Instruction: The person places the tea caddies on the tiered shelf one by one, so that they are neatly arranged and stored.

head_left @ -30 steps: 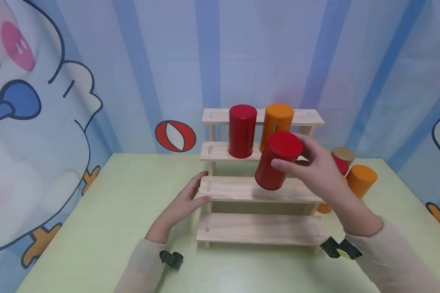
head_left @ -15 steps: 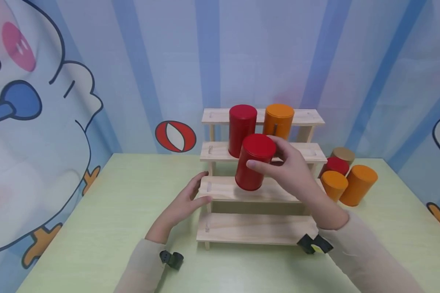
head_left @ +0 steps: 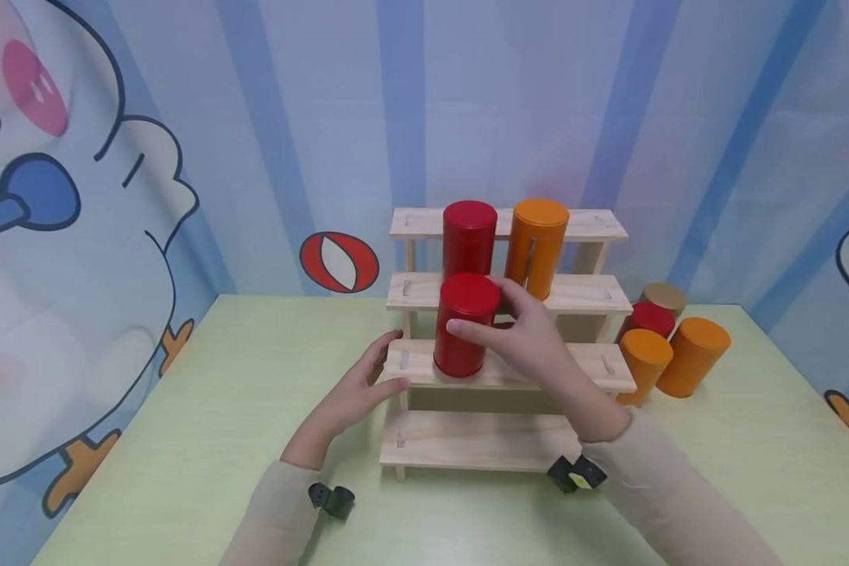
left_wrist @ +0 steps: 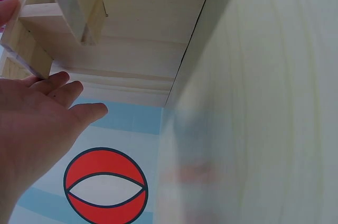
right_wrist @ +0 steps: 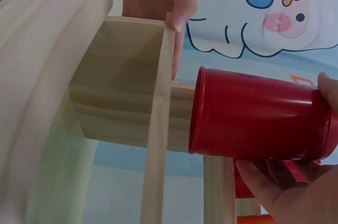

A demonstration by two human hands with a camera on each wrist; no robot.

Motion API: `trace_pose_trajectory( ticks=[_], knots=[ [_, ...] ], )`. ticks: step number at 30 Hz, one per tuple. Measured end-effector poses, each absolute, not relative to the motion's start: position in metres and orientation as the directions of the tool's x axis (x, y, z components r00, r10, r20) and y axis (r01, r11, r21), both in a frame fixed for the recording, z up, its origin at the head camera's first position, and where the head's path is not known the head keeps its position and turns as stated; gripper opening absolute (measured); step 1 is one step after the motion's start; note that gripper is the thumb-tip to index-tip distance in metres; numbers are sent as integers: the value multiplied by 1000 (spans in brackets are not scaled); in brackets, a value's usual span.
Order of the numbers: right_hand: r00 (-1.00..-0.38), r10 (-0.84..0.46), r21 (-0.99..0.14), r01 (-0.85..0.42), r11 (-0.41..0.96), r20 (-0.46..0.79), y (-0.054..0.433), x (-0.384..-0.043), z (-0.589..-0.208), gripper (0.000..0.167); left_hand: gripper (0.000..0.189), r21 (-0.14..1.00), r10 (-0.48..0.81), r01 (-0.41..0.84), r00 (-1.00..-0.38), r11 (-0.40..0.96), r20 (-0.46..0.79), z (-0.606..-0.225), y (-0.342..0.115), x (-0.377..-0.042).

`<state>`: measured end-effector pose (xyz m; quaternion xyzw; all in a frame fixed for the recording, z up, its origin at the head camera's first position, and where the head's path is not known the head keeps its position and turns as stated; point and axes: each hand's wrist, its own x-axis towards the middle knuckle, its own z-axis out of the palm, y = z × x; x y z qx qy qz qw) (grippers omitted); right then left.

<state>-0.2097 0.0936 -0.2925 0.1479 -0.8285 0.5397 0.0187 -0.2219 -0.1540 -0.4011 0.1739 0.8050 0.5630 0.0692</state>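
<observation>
My right hand [head_left: 523, 334] holds a red cylindrical can [head_left: 463, 330], thumb in front and fingers behind. It is upright at the second-lowest tier of a wooden stepped shelf [head_left: 439, 440]. In the right wrist view a narrow gap shows between the red can [right_wrist: 259, 115] and the board. My left hand [head_left: 350, 397] grips the shelf's left end, its thumb at the front edge and its fingers behind. On the tier above stand another red can [head_left: 469, 240], partly hidden, and an orange can [head_left: 538, 248] with a narrow slot down its side.
To the shelf's right, on the pale green table [head_left: 148, 440], several cans cluster: an orange can [head_left: 693, 358], a shorter-looking orange one [head_left: 645, 362], a red one [head_left: 647, 318] and a tan-topped one [head_left: 663, 296]. A blue striped backdrop [head_left: 325, 118] rises behind.
My right hand has carried the red can leftward and slightly down, from before the orange can to before the standing red one. The left hand keeps its place on the shelf.
</observation>
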Motion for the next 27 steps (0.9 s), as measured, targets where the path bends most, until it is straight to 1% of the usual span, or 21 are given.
trace_pose_trajectory(
  ticks=[4,17,27],
  knots=[
    [-956,-222,-888,-266,376,192,90,-212,-297,63,78,930,357,203,-930,306,85,-402,-154,-222],
    [-967,-200,-886,-227,403,157,85,-215,-300,69,78,928,355,204,-931,311,86,-404,-155,-223],
    [-970,-200,-892,-213,400,142,83,-217,-301,70,77,928,358,206,-930,311,86,-402,-154,-222]
  ],
)
